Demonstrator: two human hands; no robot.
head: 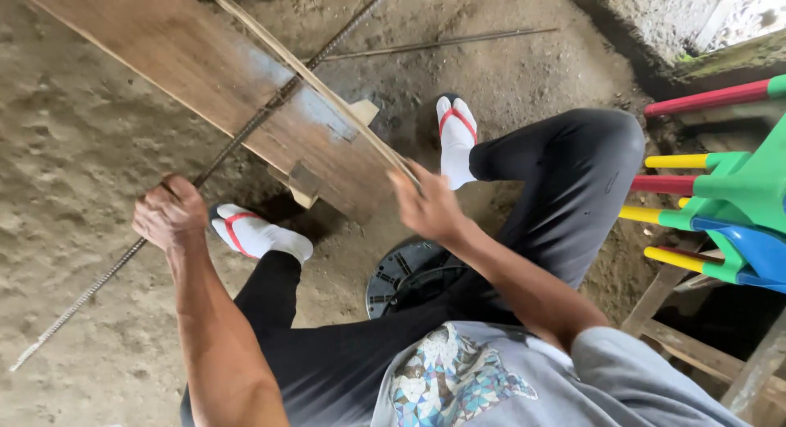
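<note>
The fingers of the left hand (170, 214) are curled shut around a long ribbed steel rod (246, 136), gripping it low down, just above the left foot (258, 234). The rod runs diagonally from the dirt floor (74, 149) at lower left up across a brown wooden plank (205, 67), resting on it. The right hand (426, 204) is blurred; its fingers appear closed on the near end of a thin pale wooden strip (315, 83), which lies along the plank and crosses the rod. The person sits low, knees bent in dark trousers, both feet in white socks and red-strapped sandals, the right foot (454, 140) just beyond the plank's end. A black round plastic object (401, 271) sits under the legs. A second thin rod (434, 42) lies on the floor farther off. Colourful plastic chair legs (704, 173) stand at the right. The work in hand looks like steadying the rod against the plank while the strip is worked across it; firm hold with both hands seems called for.
</note>
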